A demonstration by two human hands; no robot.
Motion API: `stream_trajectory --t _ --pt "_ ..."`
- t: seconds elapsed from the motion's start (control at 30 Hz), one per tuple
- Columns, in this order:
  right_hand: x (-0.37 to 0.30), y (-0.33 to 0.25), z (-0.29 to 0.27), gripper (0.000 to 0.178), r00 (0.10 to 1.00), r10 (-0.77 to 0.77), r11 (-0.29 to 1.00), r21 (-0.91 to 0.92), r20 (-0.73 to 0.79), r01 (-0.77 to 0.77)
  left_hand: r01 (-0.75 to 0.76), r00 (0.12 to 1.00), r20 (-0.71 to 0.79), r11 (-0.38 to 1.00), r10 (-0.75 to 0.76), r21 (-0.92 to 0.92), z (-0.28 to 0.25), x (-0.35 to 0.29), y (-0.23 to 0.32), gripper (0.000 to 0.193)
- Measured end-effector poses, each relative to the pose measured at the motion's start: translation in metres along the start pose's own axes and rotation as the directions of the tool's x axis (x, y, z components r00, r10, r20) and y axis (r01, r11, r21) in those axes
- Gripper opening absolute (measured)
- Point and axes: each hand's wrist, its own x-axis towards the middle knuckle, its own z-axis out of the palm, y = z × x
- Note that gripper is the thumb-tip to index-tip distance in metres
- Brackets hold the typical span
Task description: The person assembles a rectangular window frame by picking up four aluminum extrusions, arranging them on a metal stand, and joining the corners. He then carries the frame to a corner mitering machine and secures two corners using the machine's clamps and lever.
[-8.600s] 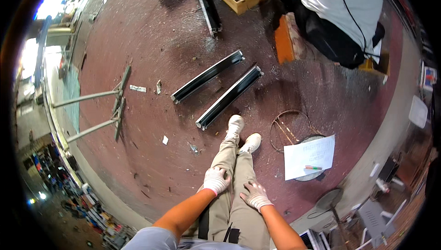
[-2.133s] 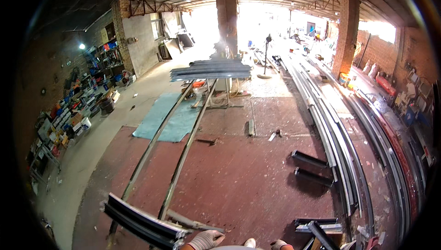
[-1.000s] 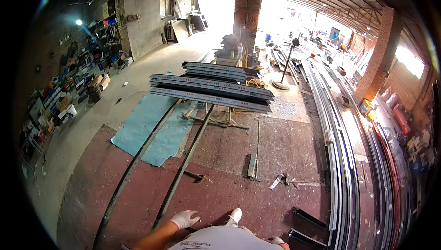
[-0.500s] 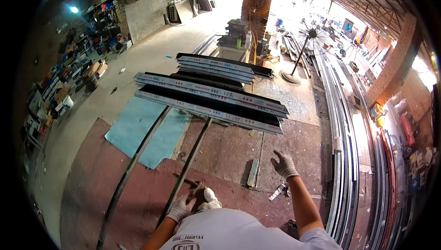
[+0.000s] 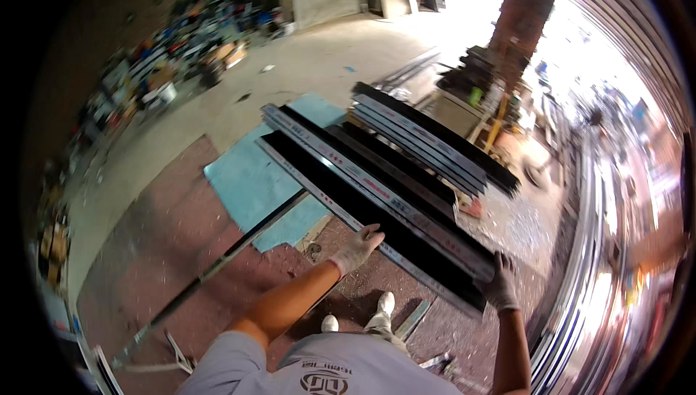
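Long black metal profiles (image 5: pixel 319 181) with pale, printed protective film along their edges lie side by side in front of me, slanting from far left to near right. My left hand (image 5: pixel 355 251), in a pale glove, grips the near edge of the closest profile, its fingers bent at the film strip. At the right end of these profiles, my gloved right hand (image 5: pixel 500 286) is closed around the corner, slightly blurred; the profiles hide part of its fingers. Behind lies a second stack of filmed profiles (image 5: pixel 428 137).
A dark support bar (image 5: pixel 217 268) runs under the profiles toward the lower left. A light-blue sheet (image 5: pixel 239 177) lies on reddish floor covering. Long metal bars (image 5: pixel 580 279) line the right side. A brick pillar (image 5: pixel 528 25) stands beyond; clutter fills the far left.
My view has turned and moved closer to the profiles. Both hands, earlier apart from the stack, have reached forward and taken hold of the near profiles.
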Motion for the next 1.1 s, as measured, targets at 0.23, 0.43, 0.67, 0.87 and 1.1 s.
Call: stream_trajectory --t 0.23,0.43,0.67,0.87,1.1 --pt "0.091 0.041 0.020 0.128 0.862 -0.163 0.985 0.132 0.480 0.112 0.229 0.866 -0.286 0.833 -0.411 -0.504 0.022 0.145 0.020 0.045" --pt "0.097 0.051 0.014 0.115 0.889 -0.264 0.960 0.188 0.373 0.206 0.248 0.842 -0.359 0.879 -0.404 -0.406 0.042 0.145 0.058 0.063" --pt "0.097 0.049 -0.023 0.120 0.914 -0.322 0.940 0.201 0.246 0.276 0.069 0.874 -0.381 0.854 -0.301 -0.516 0.053 0.109 0.083 0.065" --pt "0.043 -0.006 -0.052 0.115 0.843 -0.516 0.846 0.246 0.153 0.474 -0.108 0.829 -0.516 0.845 -0.214 -0.523 0.037 -0.009 0.088 0.095" --pt "-0.069 -0.099 0.004 0.123 0.655 -0.713 0.694 0.118 0.250 0.710 -0.216 0.526 -0.809 0.879 -0.262 -0.425 -0.021 -0.190 -0.061 0.078"
